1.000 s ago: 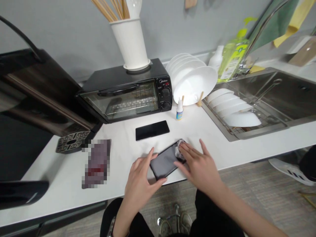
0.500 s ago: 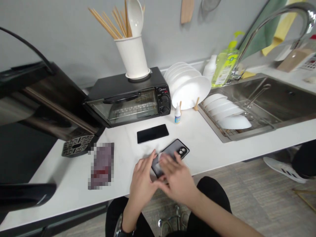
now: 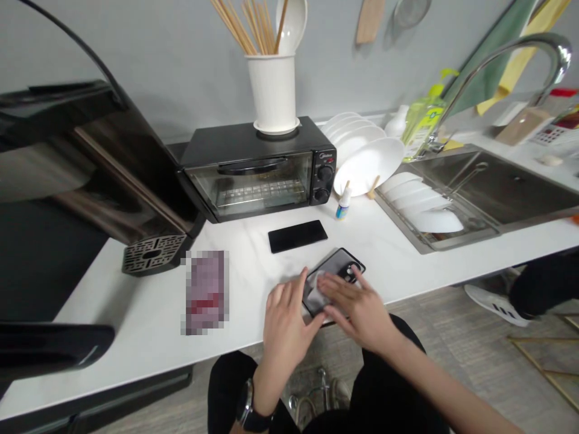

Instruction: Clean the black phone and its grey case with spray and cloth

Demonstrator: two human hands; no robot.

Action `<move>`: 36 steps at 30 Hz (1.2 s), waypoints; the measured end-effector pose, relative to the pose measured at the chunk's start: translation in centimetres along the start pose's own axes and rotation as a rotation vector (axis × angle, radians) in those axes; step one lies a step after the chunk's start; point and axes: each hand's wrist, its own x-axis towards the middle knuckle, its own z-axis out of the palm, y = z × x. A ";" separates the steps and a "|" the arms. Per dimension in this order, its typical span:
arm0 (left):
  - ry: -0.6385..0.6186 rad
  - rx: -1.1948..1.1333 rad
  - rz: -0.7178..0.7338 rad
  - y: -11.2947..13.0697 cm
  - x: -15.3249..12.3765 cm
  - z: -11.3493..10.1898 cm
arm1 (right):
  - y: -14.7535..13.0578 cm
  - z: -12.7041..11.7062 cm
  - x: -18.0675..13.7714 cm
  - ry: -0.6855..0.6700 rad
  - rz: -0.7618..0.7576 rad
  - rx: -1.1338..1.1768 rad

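In the head view, the one feed I have, the camera-side-up phone [image 3: 333, 263] lies right of centre in the lower half of the frame. My left hand [image 3: 286, 316] has thumb and forefinger spread apart, bracing its left end and lower edge. My right hand [image 3: 357, 308] holds its fingers together, nearly flat over a white wipe [image 3: 316, 292], thumb apart; I cannot tell whether they pinch it.

To wipe well, I'd judge, I should keep the left brace firm, press evenly, and go gently round the raised lenses [image 3: 350, 272].

My right fingers hide part of the wipe and the phone's back, and blur softens their tips. A patch [image 3: 205, 292] left of centre is pixelated beyond reading, and the small bottle's [image 3: 343, 206] label is illegible.
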 end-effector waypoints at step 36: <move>0.032 -0.058 -0.047 1.4 -0.3 0.8 | 2.0 -0.9 -0.3 -0.006 -0.118 0.083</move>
